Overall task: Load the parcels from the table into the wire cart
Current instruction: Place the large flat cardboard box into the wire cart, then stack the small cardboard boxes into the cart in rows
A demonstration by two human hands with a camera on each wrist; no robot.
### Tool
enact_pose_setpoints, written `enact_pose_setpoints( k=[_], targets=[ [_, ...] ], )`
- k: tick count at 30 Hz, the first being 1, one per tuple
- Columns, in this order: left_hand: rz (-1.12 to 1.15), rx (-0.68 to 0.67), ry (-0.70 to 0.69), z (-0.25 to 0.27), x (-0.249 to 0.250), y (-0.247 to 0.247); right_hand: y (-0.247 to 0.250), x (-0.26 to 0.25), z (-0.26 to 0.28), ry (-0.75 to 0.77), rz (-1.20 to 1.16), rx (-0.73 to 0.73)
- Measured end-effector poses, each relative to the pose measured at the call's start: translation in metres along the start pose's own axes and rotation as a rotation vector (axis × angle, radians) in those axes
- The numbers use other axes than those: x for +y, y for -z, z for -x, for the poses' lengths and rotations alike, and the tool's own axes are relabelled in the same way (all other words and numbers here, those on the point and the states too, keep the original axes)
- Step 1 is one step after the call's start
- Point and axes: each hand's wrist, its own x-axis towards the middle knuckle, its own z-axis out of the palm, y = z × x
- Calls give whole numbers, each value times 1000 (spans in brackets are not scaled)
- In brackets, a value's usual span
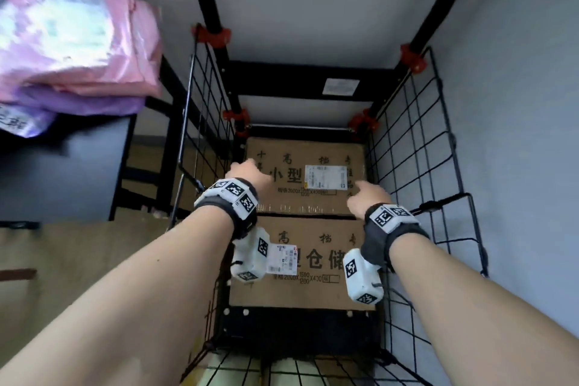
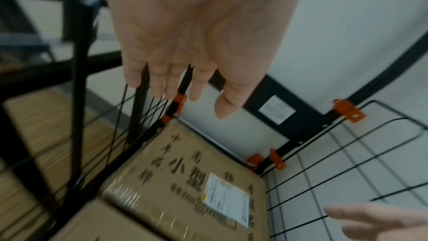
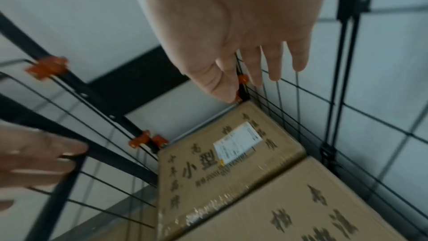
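Left hand (image 1: pixel 247 171) and right hand (image 1: pixel 369 197) spread, fingers relaxed, empty, above the far cardboard box (image 1: pixel 305 175) inside the wire cart (image 1: pixel 416 147); near cardboard box (image 1: pixel 310 263) touching it, both flat on the cart bottom; pink parcels (image 1: pixel 75 41) stacked on the counter (image 1: pixel 62 166), left of the cart.

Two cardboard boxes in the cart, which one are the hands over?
The far box, against the cart's back end, with its white label right of centre. Both hands, left hand and right hand, hang open above it; the near box lies under the wrists.
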Motion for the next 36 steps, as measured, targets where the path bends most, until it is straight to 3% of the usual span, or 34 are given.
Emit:
enact_pose_setpoints(
  k=[8,14,25,36],
  targets=[
    [-190,185,-293,81,32,103,78,-74,95,246,71,152],
    [-314,394,-445,140,7,179,103,-143,176,345,154,324],
    [-412,586,-481,217,-153,302,55,-287,328,480,187,474],
    [-387,706,-403,251,-314,399,-19,-436,434,657,180,485]
  ],
)
